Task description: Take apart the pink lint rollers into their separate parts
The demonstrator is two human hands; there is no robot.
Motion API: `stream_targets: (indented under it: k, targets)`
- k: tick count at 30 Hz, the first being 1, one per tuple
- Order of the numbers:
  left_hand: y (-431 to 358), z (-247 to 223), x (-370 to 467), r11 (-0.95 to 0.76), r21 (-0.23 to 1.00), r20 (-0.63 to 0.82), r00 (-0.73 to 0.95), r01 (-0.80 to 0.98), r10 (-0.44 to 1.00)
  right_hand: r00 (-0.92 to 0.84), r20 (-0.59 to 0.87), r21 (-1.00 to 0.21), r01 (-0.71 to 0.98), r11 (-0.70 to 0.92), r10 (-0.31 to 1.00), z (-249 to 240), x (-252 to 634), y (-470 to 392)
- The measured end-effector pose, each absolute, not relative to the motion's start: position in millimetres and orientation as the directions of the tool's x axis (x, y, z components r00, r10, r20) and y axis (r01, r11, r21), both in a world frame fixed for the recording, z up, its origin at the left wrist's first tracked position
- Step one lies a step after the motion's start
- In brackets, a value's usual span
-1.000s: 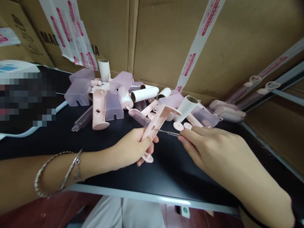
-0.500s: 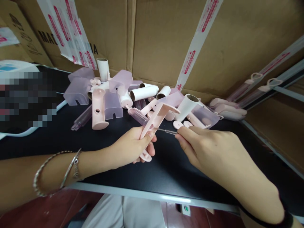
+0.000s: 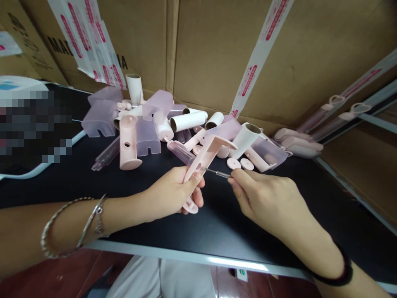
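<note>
My left hand (image 3: pixel 173 188) is closed round the lower part of a pale pink plastic bracket (image 3: pixel 208 156), a curved trough with bent ends. Behind the bracket a translucent purple handle (image 3: pixel 183 154) sticks out to the upper left, in line with the hole in the bracket. My right hand (image 3: pixel 263 194) pinches a thin screwdriver (image 3: pixel 218 172) with a metal shaft and a clear sleeve. Its tip points into the hole; whether it touches a screw is hidden. The screwdriver's rear end is covered by my fingers.
Behind lie white cardboard tubes (image 3: pixel 188 121), purple translucent covers (image 3: pixel 148 136), another pink bracket (image 3: pixel 127 142) and pink discs (image 3: pixel 233 164). Pink rollers with long handles (image 3: pixel 300 145) rest at the right. Cardboard boxes (image 3: pixel 204 49) wall the back of the black table (image 3: pixel 130 223).
My right hand has turned a little at the wrist, its forearm shifting left and down. The screwdriver tip stays at the hole, and the bracket has barely moved.
</note>
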State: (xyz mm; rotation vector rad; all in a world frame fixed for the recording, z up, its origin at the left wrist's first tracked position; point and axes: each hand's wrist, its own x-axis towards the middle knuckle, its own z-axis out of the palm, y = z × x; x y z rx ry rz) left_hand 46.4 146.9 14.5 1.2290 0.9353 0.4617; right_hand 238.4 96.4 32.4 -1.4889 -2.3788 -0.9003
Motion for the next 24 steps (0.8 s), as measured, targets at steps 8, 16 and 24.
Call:
stream_targets:
  k: [8, 16, 24]
  targets:
    - [151.8, 18.4, 44.9, 0.248, 0.92, -0.381, 0.55, 0.302, 0.743, -0.455, 0.51, 0.373, 0.882, 0.289, 0.73, 0.2, 237.0, 105.5]
    - [157.0, 20.5, 47.6, 0.269, 0.901, -0.423, 0.549, 0.34, 0.721, -0.332, 0.382, 0.274, 0.932, 0.238, 0.862, -12.0, 232.7, 106.2]
    - [163.3, 20.9, 46.8, 0.272, 0.9, -0.429, 0.575, 0.342, 0.697, -0.297, 0.312, 0.265, 0.939, 0.218, 0.903, -8.6, 230.8, 106.9]
